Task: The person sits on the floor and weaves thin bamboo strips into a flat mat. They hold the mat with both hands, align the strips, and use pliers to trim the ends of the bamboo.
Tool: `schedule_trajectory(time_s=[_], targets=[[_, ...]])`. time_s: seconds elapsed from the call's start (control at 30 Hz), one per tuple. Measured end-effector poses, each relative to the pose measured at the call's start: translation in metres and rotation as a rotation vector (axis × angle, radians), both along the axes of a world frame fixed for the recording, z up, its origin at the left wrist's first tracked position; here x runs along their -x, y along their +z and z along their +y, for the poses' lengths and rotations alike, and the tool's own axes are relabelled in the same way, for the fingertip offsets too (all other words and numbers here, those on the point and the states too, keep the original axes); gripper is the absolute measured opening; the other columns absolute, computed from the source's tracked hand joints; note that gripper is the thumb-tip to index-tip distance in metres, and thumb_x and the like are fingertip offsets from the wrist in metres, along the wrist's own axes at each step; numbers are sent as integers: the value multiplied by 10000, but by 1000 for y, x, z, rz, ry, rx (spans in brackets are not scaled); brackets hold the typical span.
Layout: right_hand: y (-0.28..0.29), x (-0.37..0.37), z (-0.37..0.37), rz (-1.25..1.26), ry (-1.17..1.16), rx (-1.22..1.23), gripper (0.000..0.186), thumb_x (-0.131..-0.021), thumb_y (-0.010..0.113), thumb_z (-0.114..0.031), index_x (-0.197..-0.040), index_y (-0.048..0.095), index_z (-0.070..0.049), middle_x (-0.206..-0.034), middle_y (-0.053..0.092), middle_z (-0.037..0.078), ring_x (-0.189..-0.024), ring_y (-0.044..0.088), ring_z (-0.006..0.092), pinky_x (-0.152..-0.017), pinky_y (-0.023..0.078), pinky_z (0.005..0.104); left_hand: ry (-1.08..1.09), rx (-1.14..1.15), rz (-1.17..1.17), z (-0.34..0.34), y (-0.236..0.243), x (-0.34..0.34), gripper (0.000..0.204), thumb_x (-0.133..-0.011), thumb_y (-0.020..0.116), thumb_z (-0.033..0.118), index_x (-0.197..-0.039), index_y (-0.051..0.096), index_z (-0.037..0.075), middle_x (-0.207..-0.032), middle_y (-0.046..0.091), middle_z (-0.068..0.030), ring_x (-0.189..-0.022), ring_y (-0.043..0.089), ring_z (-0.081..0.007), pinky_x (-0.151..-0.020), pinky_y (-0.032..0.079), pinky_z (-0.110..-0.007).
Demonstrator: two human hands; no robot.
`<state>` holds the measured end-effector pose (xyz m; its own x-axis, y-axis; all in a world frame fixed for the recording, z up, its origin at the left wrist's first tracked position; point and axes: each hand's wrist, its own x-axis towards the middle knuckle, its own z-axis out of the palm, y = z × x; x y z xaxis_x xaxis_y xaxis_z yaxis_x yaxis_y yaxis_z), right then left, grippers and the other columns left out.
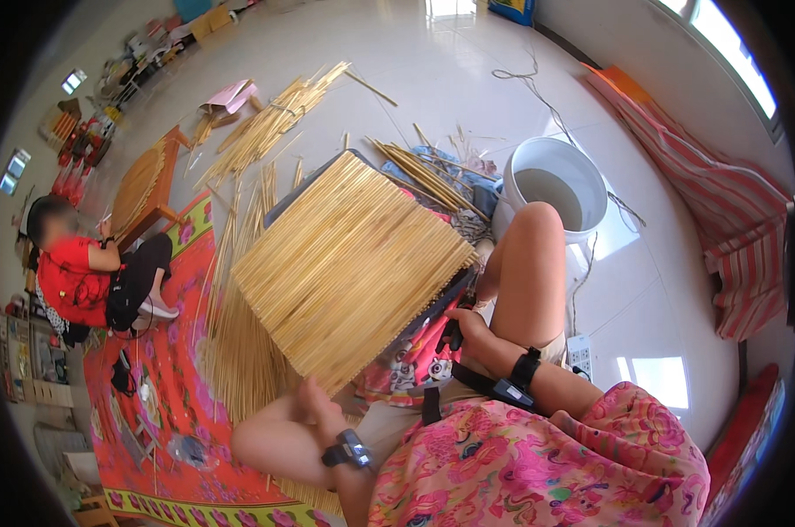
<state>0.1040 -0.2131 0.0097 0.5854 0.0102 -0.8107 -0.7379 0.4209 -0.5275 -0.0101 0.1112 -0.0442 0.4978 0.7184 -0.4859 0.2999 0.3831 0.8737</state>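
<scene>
A square mat of yellow bamboo or reed strips (353,255) lies tilted in front of me over a dark board. My left hand (318,406) is at its near-left corner, fingers curled on the edge. My right hand (470,327) grips a small dark tool (453,332) just beside the mat's right edge; the tool's exact kind is unclear. Pink patterned cloth (538,457) covers my lap, and straps with devices are on both my wrists. Long loose strips (244,334) lie along the mat's left side.
A person in red (72,277) sits left by a wooden stool (151,211) on a red floral rug (129,448). A white bucket (582,202), cords and a power strip (579,351) are at my right, striped cloth (740,272) along the wall. Strip bundles (283,105) lie ahead.
</scene>
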Motion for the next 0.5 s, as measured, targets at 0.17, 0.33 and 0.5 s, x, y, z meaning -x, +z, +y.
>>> schedule_trajectory(time_s=[0.17,0.33,0.5], targets=[[21,-2,-7,-9,-22,-62,178,-800,576,-197,-831,510,-35,-682,514,81,-547,497,206,-471,466,338,-18,-75,-118,11,-2,-6,292,-855,444,254,-948,514,-13,-944,513,-111,-866,481,-195,-769,410,-326],[21,-4,-14,19,-51,-100,180,-797,577,-202,-833,508,-40,-666,512,80,-527,497,212,-465,454,341,97,-381,-58,22,3,-17,286,-835,454,177,-989,496,-61,-977,526,-152,-890,511,-238,-805,420,-352],[12,-1,-21,18,-33,-76,196,-785,588,-211,-864,514,-48,-669,516,85,-512,504,218,-433,426,354,-43,-1403,282,-37,46,-33,302,-791,543,120,-1013,482,-76,-1084,484,-215,-963,500,-319,-839,396,-426]])
